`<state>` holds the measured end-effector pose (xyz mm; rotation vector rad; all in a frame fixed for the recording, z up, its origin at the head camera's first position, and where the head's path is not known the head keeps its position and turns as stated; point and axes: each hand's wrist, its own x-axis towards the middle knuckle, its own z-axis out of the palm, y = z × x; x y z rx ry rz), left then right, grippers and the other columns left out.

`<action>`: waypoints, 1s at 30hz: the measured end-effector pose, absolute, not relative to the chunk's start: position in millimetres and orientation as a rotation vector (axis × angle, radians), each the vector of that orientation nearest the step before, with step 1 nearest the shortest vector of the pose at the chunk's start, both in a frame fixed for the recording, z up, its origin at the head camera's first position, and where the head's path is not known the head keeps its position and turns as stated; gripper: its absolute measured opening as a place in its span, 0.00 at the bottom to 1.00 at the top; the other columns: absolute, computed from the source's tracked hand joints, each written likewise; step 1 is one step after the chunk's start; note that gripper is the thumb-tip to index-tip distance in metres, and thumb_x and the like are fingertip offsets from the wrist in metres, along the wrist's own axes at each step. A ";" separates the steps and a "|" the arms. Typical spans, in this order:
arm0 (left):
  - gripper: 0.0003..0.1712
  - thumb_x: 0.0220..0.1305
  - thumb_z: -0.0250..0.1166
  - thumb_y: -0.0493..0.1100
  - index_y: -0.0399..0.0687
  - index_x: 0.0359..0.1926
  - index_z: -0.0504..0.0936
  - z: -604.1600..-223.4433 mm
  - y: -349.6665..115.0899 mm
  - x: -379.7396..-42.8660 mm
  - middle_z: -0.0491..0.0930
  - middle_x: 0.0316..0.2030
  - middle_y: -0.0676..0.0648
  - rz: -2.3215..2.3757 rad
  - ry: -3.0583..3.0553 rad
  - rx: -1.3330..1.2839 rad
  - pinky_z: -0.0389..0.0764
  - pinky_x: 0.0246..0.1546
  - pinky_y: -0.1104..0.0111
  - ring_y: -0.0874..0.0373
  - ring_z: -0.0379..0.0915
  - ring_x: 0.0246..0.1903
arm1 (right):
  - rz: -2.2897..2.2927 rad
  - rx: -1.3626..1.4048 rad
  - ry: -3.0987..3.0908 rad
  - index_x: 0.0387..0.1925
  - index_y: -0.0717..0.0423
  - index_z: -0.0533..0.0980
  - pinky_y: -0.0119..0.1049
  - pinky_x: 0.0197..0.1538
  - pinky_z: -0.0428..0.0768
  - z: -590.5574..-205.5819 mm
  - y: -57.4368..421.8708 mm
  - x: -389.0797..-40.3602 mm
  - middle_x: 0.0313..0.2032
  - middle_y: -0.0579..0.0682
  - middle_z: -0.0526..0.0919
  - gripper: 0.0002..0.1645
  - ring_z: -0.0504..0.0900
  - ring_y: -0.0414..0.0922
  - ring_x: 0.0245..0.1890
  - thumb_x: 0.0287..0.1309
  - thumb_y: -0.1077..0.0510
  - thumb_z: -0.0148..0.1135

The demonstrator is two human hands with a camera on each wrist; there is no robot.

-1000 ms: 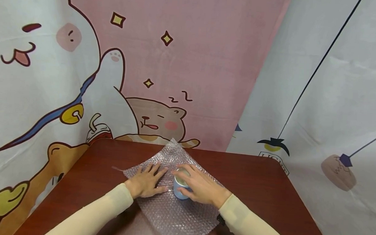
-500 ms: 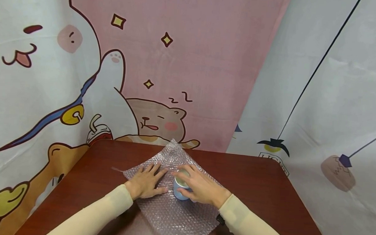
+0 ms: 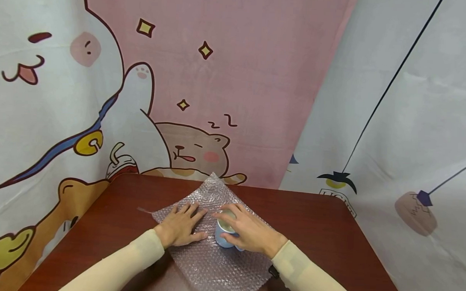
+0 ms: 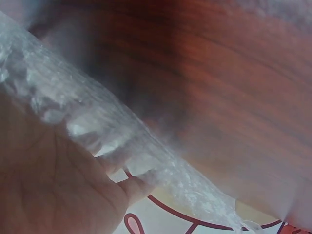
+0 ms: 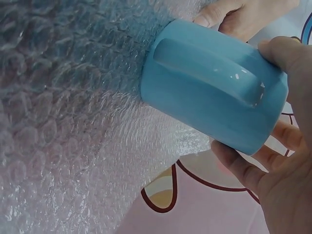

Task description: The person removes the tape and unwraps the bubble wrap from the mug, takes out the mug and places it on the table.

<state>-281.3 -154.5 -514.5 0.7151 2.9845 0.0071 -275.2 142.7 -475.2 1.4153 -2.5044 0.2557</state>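
A light blue mug [image 5: 204, 85] stands upright on a sheet of bubble wrap [image 3: 209, 264], its handle [image 5: 209, 70] facing the right wrist camera. My right hand [image 3: 251, 229] grips the mug from its right side near the rim, thumb on one side and fingers on the other. Left of the mug, my left hand [image 3: 179, 227] lies on the bubble wrap with its fingers spread and straight. The left wrist view catches that hand [image 4: 58, 180] at the edge of the wrap, its fingers partly behind the plastic.
The wrap lies cornerwise on a dark red wooden table [image 3: 314, 234], one corner near the back edge. Behind and beside the table hangs a printed cloth [image 3: 258, 78] with cartoon animals. A small black object [image 3: 273, 272] shows by the right cuff.
The mug has turned slightly in my right hand, so a bit of its handle now shows below the fingers. My left hand stays where it was.
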 end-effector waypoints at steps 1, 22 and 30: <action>0.53 0.82 0.58 0.80 0.55 0.92 0.67 -514.5 -154.4 -281.1 0.66 0.90 0.35 0.005 2.984 0.715 0.70 0.84 0.27 0.30 0.66 0.88 | 0.248 1.411 -2.505 0.82 0.42 0.77 0.48 0.72 0.89 -475.4 143.3 -275.2 0.76 0.52 0.81 0.35 0.82 0.49 0.73 0.82 0.43 0.75; 0.53 0.82 0.59 0.79 0.54 0.92 0.66 -510.8 -152.4 -281.6 0.65 0.90 0.35 0.019 2.974 0.717 0.75 0.81 0.29 0.30 0.68 0.86 | 0.268 1.348 -2.561 0.80 0.44 0.80 0.48 0.67 0.91 -467.7 169.1 -280.6 0.76 0.53 0.81 0.33 0.80 0.52 0.73 0.82 0.45 0.75; 0.53 0.82 0.59 0.78 0.54 0.92 0.66 -512.0 -152.5 -281.8 0.65 0.90 0.35 0.028 2.973 0.716 0.77 0.80 0.29 0.29 0.68 0.86 | 0.283 1.294 -2.599 0.81 0.44 0.79 0.51 0.67 0.91 -460.2 181.5 -283.7 0.77 0.54 0.79 0.32 0.78 0.54 0.76 0.83 0.46 0.74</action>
